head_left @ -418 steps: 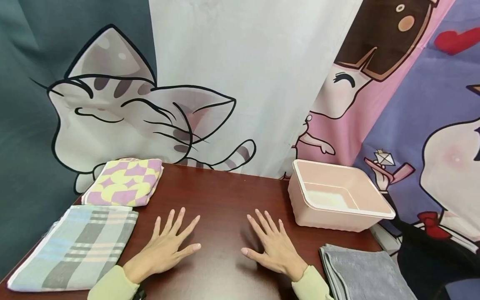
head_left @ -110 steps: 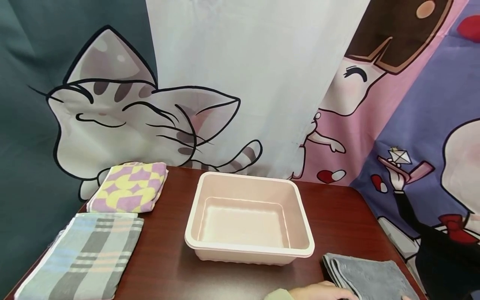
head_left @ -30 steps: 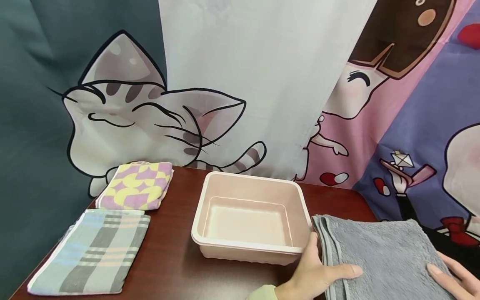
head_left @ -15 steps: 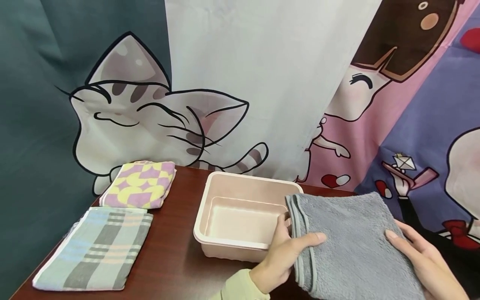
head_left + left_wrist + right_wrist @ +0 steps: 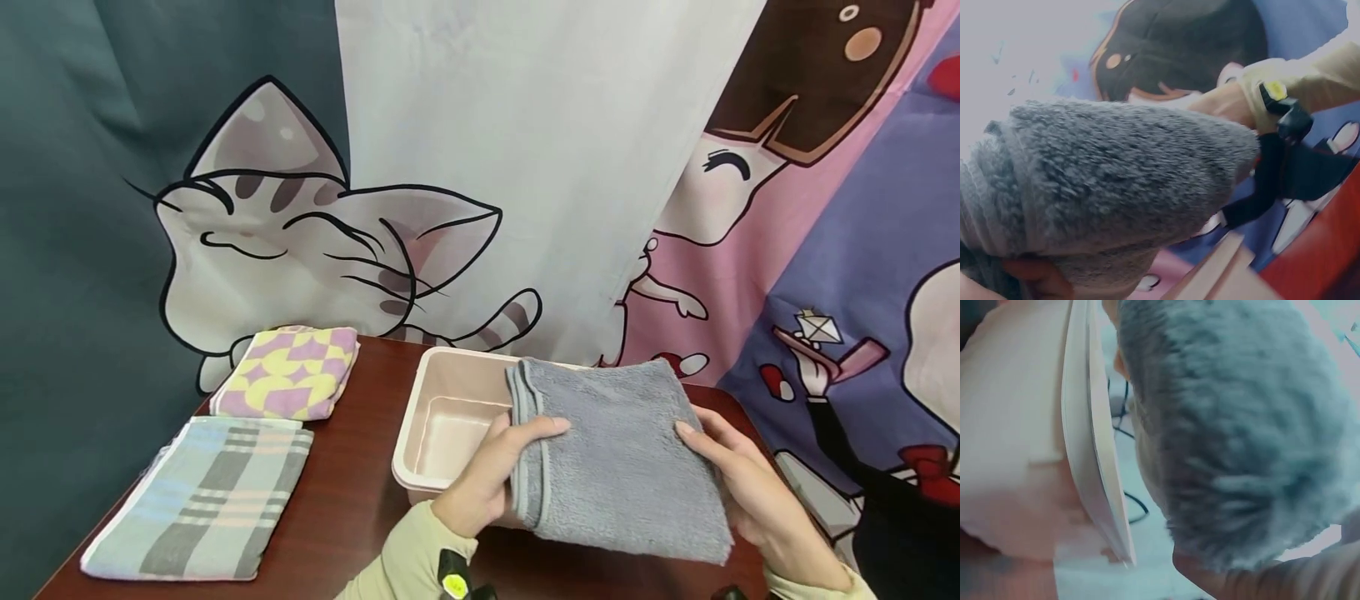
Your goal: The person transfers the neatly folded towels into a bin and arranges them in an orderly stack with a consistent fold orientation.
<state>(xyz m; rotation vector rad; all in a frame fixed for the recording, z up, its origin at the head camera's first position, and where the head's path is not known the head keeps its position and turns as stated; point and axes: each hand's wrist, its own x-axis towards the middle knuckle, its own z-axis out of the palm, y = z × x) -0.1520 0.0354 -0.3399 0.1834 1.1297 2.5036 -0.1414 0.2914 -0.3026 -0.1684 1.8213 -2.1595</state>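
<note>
A folded grey towel (image 5: pixel 622 467) is held up between both hands, overlapping the right part of a pale pink plastic basin (image 5: pixel 431 467) in the head view. My left hand (image 5: pixel 491 471) grips its folded left edge, thumb on top. On the opposite side my right hand (image 5: pixel 750 483) pinches the towel, thumb above and fingers beneath. The left wrist view shows the fluffy towel (image 5: pixel 1122 175) up close, with part of the left hand (image 5: pixel 1038 275) under its edge. In the right wrist view, the towel (image 5: pixel 1241 425) is beside the basin's rim (image 5: pixel 1082 425).
At the left of the dark red wooden table (image 5: pixel 337 500) lie a folded plaid towel (image 5: pixel 202 500) and, behind it, a folded purple-and-yellow towel (image 5: pixel 292 375). A cartoon-printed curtain (image 5: pixel 480 125) hangs along the table's back and right side.
Both hands have gone from the basin's right side leftward with the grey towel, lifting it off the table and over the basin. Earlier, the basin shifted from the right to the middle.
</note>
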